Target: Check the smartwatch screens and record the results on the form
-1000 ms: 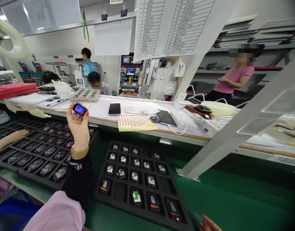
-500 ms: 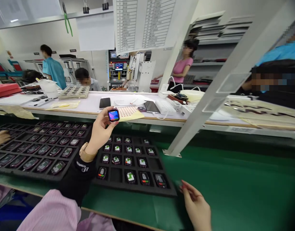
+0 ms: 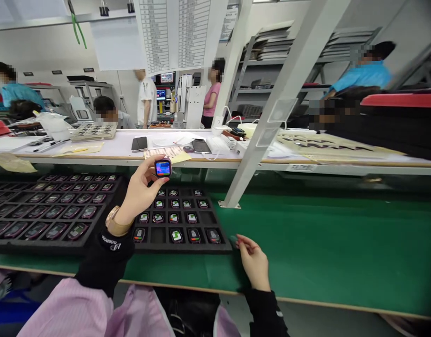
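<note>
Your left hand (image 3: 140, 189) is raised above the black foam tray (image 3: 220, 244) of small lit-screen devices, pinching a small square smartwatch body with a glowing blue and pink screen (image 3: 162, 168) between thumb and fingertips; the watch sits at the very tips, screen facing you, clear of the palm. Your right hand (image 3: 252, 262) rests on the green belt surface (image 3: 324, 243), fingers curled at the tray's right front corner, just touching its edge and holding nothing you can see. A second, larger black tray of dark watch bodies (image 3: 4, 243) lies to the left.
</note>
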`<state>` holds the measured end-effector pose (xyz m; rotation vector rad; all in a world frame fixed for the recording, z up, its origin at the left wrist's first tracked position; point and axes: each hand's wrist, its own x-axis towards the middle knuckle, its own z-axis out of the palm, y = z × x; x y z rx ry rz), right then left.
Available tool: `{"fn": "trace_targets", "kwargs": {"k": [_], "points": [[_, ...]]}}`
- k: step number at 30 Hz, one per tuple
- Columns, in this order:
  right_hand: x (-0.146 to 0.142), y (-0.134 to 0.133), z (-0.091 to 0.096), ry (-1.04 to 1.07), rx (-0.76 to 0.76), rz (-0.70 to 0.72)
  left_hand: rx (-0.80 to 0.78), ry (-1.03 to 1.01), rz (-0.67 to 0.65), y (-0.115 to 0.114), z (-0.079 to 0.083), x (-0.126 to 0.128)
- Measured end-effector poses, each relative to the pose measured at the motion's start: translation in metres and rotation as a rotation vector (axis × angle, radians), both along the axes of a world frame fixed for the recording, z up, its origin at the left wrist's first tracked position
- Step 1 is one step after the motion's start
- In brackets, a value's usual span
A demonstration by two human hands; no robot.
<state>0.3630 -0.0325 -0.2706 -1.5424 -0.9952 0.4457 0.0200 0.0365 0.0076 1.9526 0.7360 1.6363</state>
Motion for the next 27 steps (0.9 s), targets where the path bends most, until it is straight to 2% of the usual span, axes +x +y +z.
{"fn": "trace_targets", "kwargs": {"k": [6,11,21,27], "points": [[-0.005,-0.001,0.001,0.118,-0.014,0.056,-0.018,-0.025,-0.002,-0.006,-0.003,0.01],[-0.011,-0.003,0.002,0.156,-0.025,0.11,-0.068,0.016,0.001,-0.014,-0.009,0.007],[-0.018,-0.014,0.007,0.134,-0.063,0.122,-0.252,-0.013,0.136,-0.037,-0.046,-0.015],[-0.016,-0.016,0.014,0.097,-0.104,0.113,-0.222,-0.034,0.161,-0.033,-0.041,-0.013]]}}
